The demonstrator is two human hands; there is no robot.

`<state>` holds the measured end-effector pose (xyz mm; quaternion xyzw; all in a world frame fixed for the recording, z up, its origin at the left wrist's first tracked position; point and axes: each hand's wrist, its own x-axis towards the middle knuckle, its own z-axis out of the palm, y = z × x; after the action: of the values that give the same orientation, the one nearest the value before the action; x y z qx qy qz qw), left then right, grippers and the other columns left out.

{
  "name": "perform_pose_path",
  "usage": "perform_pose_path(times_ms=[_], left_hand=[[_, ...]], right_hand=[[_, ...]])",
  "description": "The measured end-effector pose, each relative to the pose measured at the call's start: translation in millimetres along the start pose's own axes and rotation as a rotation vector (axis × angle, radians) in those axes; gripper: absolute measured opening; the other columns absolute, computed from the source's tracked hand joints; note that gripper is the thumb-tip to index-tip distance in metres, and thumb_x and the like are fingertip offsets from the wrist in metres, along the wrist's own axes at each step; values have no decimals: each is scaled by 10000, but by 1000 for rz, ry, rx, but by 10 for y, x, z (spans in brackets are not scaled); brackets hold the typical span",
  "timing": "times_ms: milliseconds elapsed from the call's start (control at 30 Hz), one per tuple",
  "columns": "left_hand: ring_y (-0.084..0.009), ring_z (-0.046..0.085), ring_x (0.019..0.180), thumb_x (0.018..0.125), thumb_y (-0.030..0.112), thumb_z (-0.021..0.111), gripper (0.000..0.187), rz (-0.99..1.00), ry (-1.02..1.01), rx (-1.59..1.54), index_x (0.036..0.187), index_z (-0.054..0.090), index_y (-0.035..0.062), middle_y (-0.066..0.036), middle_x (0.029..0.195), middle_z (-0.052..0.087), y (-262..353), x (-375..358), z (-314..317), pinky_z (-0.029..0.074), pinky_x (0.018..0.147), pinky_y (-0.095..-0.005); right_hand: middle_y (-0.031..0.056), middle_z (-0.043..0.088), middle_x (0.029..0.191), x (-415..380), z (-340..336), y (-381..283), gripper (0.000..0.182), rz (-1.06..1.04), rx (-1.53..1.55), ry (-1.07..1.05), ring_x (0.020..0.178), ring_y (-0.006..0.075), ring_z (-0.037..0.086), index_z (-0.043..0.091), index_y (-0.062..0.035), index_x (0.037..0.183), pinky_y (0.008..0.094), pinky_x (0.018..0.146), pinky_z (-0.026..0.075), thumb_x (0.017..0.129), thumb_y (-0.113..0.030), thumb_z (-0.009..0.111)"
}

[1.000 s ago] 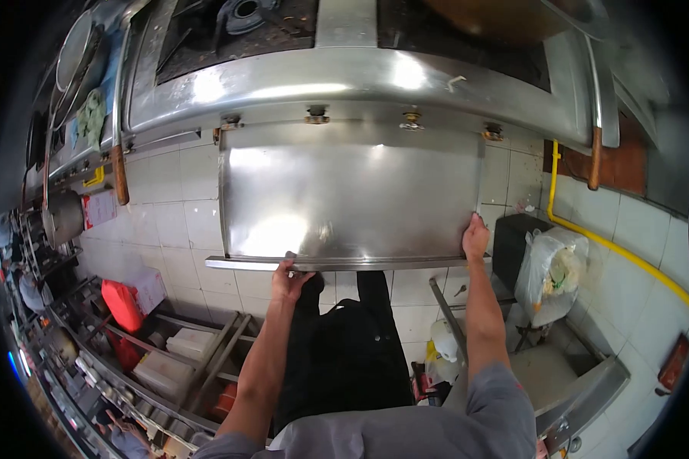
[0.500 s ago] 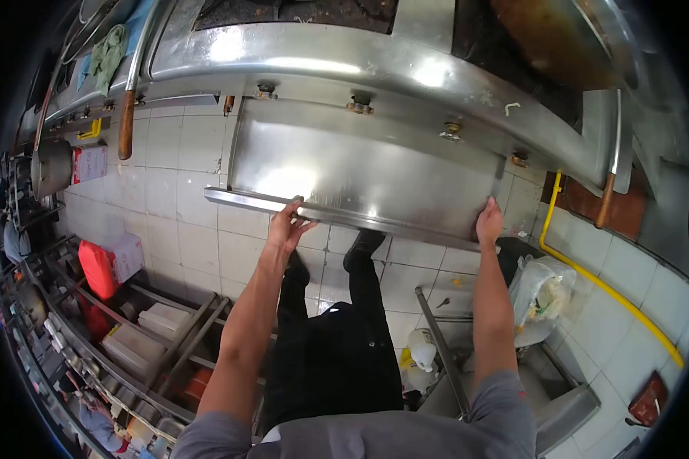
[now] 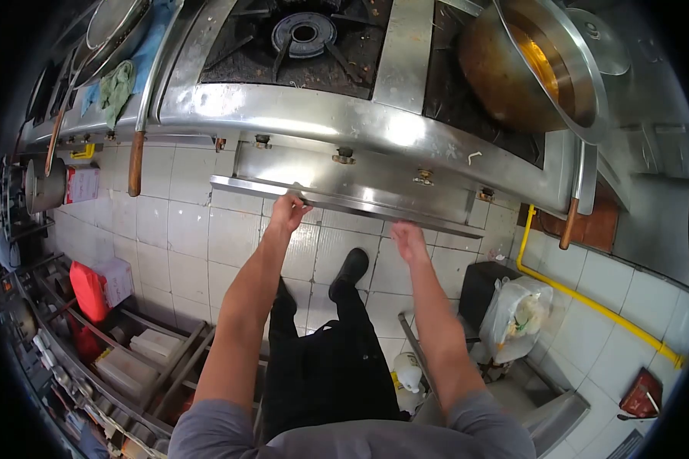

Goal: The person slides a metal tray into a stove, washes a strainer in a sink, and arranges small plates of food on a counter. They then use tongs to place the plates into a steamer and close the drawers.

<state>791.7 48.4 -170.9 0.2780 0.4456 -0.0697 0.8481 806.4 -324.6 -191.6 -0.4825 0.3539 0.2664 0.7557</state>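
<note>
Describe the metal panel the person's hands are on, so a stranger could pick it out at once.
Start at the long steel stove with the open burner and the wok. Under its front edge, below the row of brass knobs, hangs a flat shiny steel panel. The left hand grips its folded lower lip and the right hand is just beneath it; the neighbouring fronts are narrower.

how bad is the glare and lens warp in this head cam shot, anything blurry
Head view: strong fisheye, the stove's steel front edge bows and the corners go black; bright glare patches sit on that edge; the steel tray, left hand and right hand are fairly sharp, and the shelves at lower left smear.
</note>
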Motion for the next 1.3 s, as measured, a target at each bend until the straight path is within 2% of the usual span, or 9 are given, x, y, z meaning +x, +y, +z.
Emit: perform_pose_path(times_ms=[200, 433, 567, 767, 900, 1000, 1133, 1200, 1300], left_hand=[[-277, 512, 964, 710, -64, 435, 158, 126, -158, 12, 844, 511, -28, -150, 1008, 537, 494, 323, 368, 435, 952, -471], [-309, 363, 1330, 732, -52, 514, 662, 78, -109, 144, 1366, 373, 74, -99, 1389, 423, 782, 57, 701, 268, 1092, -566], [-222, 461, 1190, 886, 112, 541, 644, 64, -173, 375, 1476, 284, 100, -99, 1492, 402, 826, -478, 526, 364, 1025, -478], [-190, 622, 781, 870, 139, 553, 399, 319, -77, 1050, 1224, 556, -42, -104, 906, 670, 604, -1314, -1040, 509, 707, -289], [-396, 637, 826, 778, 173, 541, 231, 529, -119, 1725, 839, 670, -9, -208, 904, 681, 513, -2080, -2745, 542, 786, -423], [-316, 673, 762, 708, 106, 605, 333, 323, -232, 1747, 1012, 647, -24, -215, 819, 673, 494, -2406, -4162, 535, 646, -365], [-344, 649, 858, 766, 226, 535, 203, 43, -357, 1965, 730, 688, 98, -107, 858, 700, 934, -3177, -4489, 530, 770, -456], [-329, 654, 903, 767, 210, 541, 213, -220, -25, 1890, 807, 716, 95, -134, 903, 699, 1087, -3289, -4432, 541, 785, -429], [-324, 675, 859, 775, 182, 560, 215, -11, -402, 2210, 838, 719, 52, -156, 888, 700, 1415, -2953, -4428, 548, 735, -427]], right_hand=[[27, 606, 984, 161, 647, -740, 322, -175, 132, -28, 879, 163, 583, 572, -90, 1043, 409, 909, 443, 759, 62, 589], [42, 580, 1082, 332, 694, -1016, 411, -66, 185, 25, 992, 190, 584, 519, -71, 1185, 472, 1003, 423, 798, 52, 586], [83, 577, 1113, -191, 753, -1078, 317, -155, -47, -8, 1029, 251, 598, 516, -69, 1224, 442, 941, 469, 908, -47, 543], [42, 609, 834, -789, -574, -239, 239, -476, -1245, -12, 769, 162, 573, 627, -96, 1100, 344, 653, 486, 982, -238, 475], [82, 611, 773, -2213, -1138, 540, 227, -865, -1621, 1, 713, 196, 605, 602, -4, 933, 336, 635, 496, 924, -218, 527], [94, 636, 825, -2928, -1755, 1375, 207, -330, -1548, 8, 746, 200, 641, 605, 2, 981, 341, 611, 514, 880, -167, 542], [114, 652, 863, -4380, -1385, 2308, 239, -45, -650, 458, 751, 210, 661, 596, 4, 1042, 346, 554, 519, 840, -112, 544], [125, 657, 870, -4850, -1339, 2888, 275, -25, -526, 507, 736, 213, 663, 590, 7, 1079, 348, 528, 518, 831, -103, 541], [125, 654, 849, -5362, -1245, 3553, 312, 86, -587, 564, 729, 217, 665, 586, 26, 1110, 349, 533, 526, 832, -100, 521]])
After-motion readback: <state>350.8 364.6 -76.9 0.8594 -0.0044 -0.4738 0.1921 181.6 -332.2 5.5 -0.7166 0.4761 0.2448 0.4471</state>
